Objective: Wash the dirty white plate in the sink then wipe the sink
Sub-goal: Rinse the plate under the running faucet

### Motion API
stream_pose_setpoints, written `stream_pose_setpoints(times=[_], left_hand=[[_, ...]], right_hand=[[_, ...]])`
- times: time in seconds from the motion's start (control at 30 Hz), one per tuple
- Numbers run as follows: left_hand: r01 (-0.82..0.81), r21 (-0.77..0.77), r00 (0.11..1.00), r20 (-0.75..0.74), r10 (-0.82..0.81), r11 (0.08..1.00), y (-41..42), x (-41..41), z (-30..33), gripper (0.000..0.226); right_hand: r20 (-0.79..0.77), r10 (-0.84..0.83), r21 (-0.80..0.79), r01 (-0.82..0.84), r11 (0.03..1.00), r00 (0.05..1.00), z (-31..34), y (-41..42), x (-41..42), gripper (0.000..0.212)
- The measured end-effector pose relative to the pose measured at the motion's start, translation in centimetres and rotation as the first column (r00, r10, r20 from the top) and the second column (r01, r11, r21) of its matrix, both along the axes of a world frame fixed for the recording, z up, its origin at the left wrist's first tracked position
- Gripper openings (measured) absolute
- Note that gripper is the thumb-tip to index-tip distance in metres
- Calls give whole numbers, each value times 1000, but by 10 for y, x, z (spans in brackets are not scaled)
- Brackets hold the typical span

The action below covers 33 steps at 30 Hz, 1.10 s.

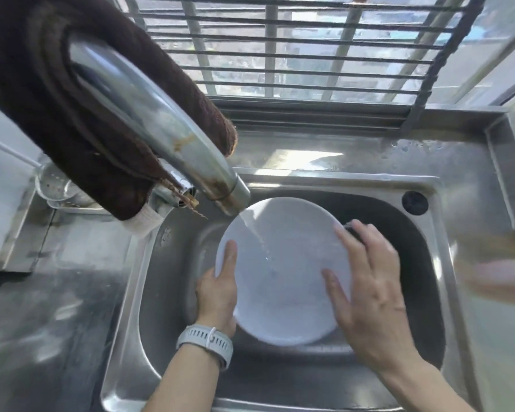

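Observation:
A white plate (283, 269) is held over the steel sink (167, 281), under a thin stream of water from the chrome tap (173, 138). My left hand (217, 289), with a white watch on its wrist, grips the plate's left rim, thumb on the face. My right hand (369, 295) lies flat, fingers spread, on the plate's right side. Something dark shows past the plate's rim beside the right fingertips; I cannot tell what it is.
A dark brown cloth (42, 93) hangs over the tap. A metal strainer holder (57, 185) stands at the left on the wet steel counter. A black plug hole (414, 202) sits at the sink's back right corner. A blurred yellowish object (497, 269) is at the right edge. Window bars rise behind.

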<state>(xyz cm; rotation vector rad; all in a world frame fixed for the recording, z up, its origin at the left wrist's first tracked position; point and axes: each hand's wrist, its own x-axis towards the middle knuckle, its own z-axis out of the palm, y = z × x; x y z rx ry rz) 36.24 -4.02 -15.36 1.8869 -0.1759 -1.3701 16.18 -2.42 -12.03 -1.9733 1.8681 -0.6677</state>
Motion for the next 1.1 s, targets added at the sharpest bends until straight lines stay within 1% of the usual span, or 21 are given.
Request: stream_pose_setpoints(times=[0.07, 0.1, 0.17, 0.2, 0.23, 0.27, 0.33, 0.37, 0.4, 0.43, 0.47, 0.5, 0.53, 0.6, 0.67, 0.73, 0.8, 0.87, 0.93, 1.03, 1.1], left_hand=[[0, 44, 1000, -3, 1, 999, -6, -7, -4, 53], [-3, 45, 1000, -5, 4, 999, -8, -10, -5, 62], [24, 35, 1000, 10, -25, 999, -11, -15, -8, 85], [47, 15, 998, 44, -47, 999, -12, -16, -8, 90], [76, -16, 994, 86, -74, 997, -12, -16, -6, 90], [119, -44, 985, 134, -112, 992, -12, -14, -2, 88], [234, -82, 951, 228, -211, 969, -8, -6, 7, 72], [308, -81, 917, 292, -273, 948, -5, 1, 12, 62], [385, -67, 871, 356, -338, 921, -2, 7, 17, 52], [450, -44, 822, 410, -395, 892, 2, 15, 19, 38], [494, -16, 785, 439, -438, 869, 5, 22, 19, 23], [511, 32, 764, 442, -470, 859, 7, 30, 20, 14], [504, 84, 758, 434, -486, 860, 10, 37, 15, 16], [468, 164, 786, 373, -494, 868, 16, 50, 7, 23], [448, 208, 815, 304, -493, 870, 20, 57, 1, 20], [430, 219, 844, 248, -476, 876, 21, 59, -4, 15], [408, 211, 864, 223, -450, 888, 21, 51, -6, 16], [388, 190, 886, 193, -422, 902, 19, 39, -8, 23], [370, 137, 908, 158, -389, 919, 15, 25, -10, 28], [318, 36, 938, 134, -320, 947, 7, 10, -9, 27], [316, -26, 937, 164, -308, 948, 1, 3, -5, 23]], right_hand=[[205, -126, 91, 110, 990, 970, 13, -1, -11, 60], [287, -169, 161, 126, 979, 943, 15, -3, -14, 58], [396, -251, 302, 132, 944, 883, 8, -4, -18, 50], [452, -309, 371, 139, 918, 837, 2, -4, -19, 46], [513, -388, 443, 151, 884, 766, -5, -3, -20, 42], [557, -477, 524, 159, 837, 680, -12, -2, -19, 37], [552, -645, 693, 139, 707, 528, -24, -2, -14, 29], [517, -710, 765, 114, 634, 478, -31, -3, -10, 27], [476, -756, 821, 80, 565, 450, -39, -5, -6, 27], [435, -783, 864, 41, 503, 445, -44, -7, -2, 27], [398, -792, 892, 5, 452, 463, -49, -9, 3, 28], [373, -782, 907, -19, 421, 500, -50, -12, 9, 30], [361, -764, 911, -26, 413, 535, -50, -15, 13, 32], [372, -716, 892, -15, 451, 591, -47, -22, 18, 37], [380, -619, 849, 6, 528, 688, -35, -28, 23, 33], [352, -502, 767, 65, 638, 790, -24, -31, 23, 25], [330, -393, 633, 108, 767, 858, -8, -30, 21, 22], [374, -283, 481, 75, 873, 883, 12, -25, 17, 19], [443, -201, 379, 21, 925, 874, 30, -17, 11, 17], [482, -189, 335, 19, 942, 855, 40, -8, -2, 20], [482, -270, 376, 81, 923, 834, 33, -5, -12, 22]])
